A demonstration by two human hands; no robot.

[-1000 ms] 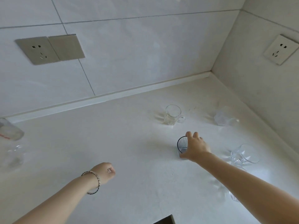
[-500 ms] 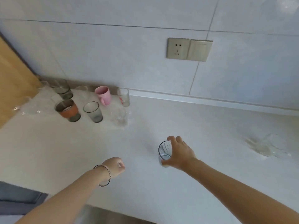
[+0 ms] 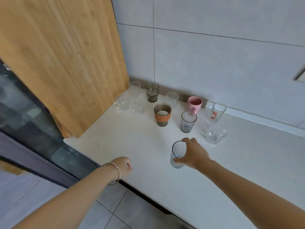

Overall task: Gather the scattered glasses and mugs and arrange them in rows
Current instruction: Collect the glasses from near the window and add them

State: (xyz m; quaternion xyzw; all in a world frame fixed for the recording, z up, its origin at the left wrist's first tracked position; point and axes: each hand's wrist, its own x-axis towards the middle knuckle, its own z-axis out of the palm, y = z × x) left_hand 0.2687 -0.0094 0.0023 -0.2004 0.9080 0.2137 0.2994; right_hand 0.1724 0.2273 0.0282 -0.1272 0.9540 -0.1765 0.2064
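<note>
I hold a ribbed clear glass (image 3: 177, 154) upright in my right hand (image 3: 195, 152), fingers over the far rim and thumb curled against the near side. It is over the white counter (image 3: 125, 139), near the front edge; I cannot tell whether its base touches the surface.

From that glass, a grey ribbed glass (image 3: 188, 122) stands at twelve o'clock, close by. A low clear glass (image 3: 216, 134) sits at two o'clock, just past my fingertips. At eleven o'clock is a glass with an orange band (image 3: 162, 115).

Farther back in the same cluster, a pink mug (image 3: 195, 104) stands at twelve o'clock behind the grey ribbed glass. A tall clear glass with red print (image 3: 218, 113) is at one o'clock, and a clear tumbler (image 3: 172, 99) and a smoky dark glass (image 3: 152, 92) are at eleven. Several clear glasses (image 3: 123, 101) crowd together at ten o'clock, against the wooden panel (image 3: 66, 63); they blur into each other.

My left hand (image 3: 123, 166) hangs at nine o'clock over the counter's front edge, curled into a fist with nothing in it, a beaded bracelet (image 3: 115, 173) on its wrist.

A tiled wall (image 3: 214, 63) backs the counter.
</note>
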